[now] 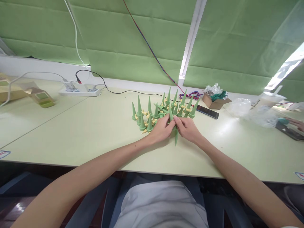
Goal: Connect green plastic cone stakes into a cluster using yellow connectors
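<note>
My left hand (162,129) is closed around a green plant watering spike (171,114), whose pointed end sticks up. My right hand (188,129) pinches at the side of the same spike, thumb and finger meeting my left fingers. Whether a small part sits between those fingertips is hidden. Below my hands the tip of another green spike (176,139) points toward me. Just beyond stand several upright green spikes (149,107) with small yellow valves (144,112) on their sides. A few spikes lie on their sides behind my hands.
A phone (207,111) lies right of the spikes, near a small cardboard box (216,100) with plastic in it. Farther right are a drink cup (267,101) and another person's hand (295,123) by a dark device. A power strip (79,91) sits back left.
</note>
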### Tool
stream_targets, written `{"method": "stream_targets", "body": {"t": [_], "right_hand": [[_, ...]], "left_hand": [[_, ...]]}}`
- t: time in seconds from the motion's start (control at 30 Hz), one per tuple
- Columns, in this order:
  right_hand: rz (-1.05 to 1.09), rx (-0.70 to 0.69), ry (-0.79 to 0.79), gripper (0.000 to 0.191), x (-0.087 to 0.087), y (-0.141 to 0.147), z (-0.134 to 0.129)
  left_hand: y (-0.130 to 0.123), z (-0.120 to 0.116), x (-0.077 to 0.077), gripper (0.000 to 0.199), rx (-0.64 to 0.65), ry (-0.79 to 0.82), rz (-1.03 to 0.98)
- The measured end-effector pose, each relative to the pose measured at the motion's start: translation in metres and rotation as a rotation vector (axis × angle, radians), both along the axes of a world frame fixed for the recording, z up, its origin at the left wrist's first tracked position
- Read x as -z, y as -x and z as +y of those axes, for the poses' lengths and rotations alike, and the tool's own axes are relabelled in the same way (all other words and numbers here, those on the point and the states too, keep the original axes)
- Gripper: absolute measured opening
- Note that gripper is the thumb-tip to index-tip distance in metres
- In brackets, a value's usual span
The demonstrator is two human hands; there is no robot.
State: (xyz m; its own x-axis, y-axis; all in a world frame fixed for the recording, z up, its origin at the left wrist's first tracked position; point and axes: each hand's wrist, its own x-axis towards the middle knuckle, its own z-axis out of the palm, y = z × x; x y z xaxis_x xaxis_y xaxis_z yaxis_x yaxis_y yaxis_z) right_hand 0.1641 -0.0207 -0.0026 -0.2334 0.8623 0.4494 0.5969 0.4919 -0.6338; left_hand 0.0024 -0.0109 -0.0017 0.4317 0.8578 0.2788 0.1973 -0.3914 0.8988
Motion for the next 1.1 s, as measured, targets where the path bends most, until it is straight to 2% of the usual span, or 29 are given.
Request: {"method": "stream_targets", "body": {"t": [0.23,0.7,1.1], "right_hand": [[-0.014,-0.005,-0.005,0.065,-0.0011,0.0002,-0.0008],[-0.125,-0.047,0.149,0.067,-0.0048,-0.0033,0.0011],[-0.15,-0.037,0.126,0.067,-0.0054,-0.0045,0.0001]], "left_hand": [[-0.0001,0.0011,0.0012,0.029,-0.003,-0.006,0.017],[-0.0006,0.003,0.006,0.023,-0.026,-0.082,0.075],[-0.0005,0.0025,0.0043,0.026,-0.029,-0.107,0.123]]}}
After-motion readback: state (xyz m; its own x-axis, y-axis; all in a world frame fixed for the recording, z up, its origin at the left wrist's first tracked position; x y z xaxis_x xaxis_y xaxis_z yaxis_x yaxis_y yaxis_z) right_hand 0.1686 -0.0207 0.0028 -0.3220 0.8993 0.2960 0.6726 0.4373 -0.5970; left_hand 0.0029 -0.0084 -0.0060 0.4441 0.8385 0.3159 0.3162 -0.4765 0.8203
